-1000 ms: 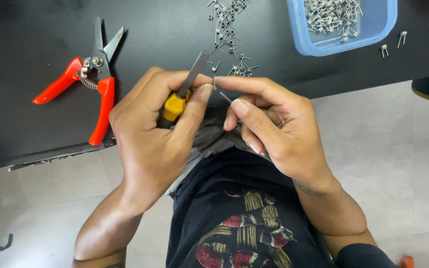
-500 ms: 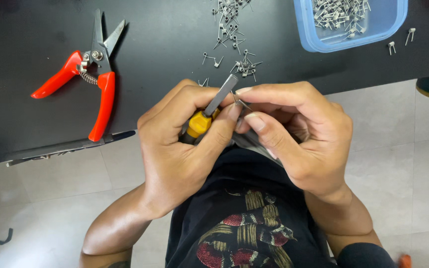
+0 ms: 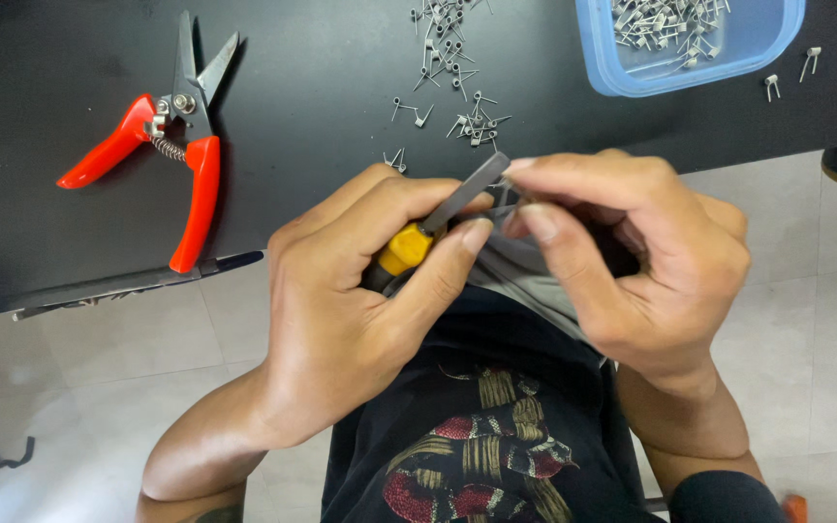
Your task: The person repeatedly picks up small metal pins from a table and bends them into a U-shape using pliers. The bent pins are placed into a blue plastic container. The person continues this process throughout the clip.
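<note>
Left hand (image 3: 341, 320) grips a yellow-collared flat tool (image 3: 438, 218); right hand (image 3: 632, 261) pinches something hidden at its tip. Red-handled cutters (image 3: 162, 145) at ten o'clock, loose wire springs (image 3: 452, 73) at twelve, blue tray (image 3: 622, 77) at one.

Cutters (image 3: 162, 136) lie left on the table (image 3: 322, 87), loose springs (image 3: 452, 73) centre, a tub (image 3: 632, 77) right.

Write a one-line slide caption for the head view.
Left hand grips a yellow-handled tool, right hand pinching at its tip, above a black table.
</note>
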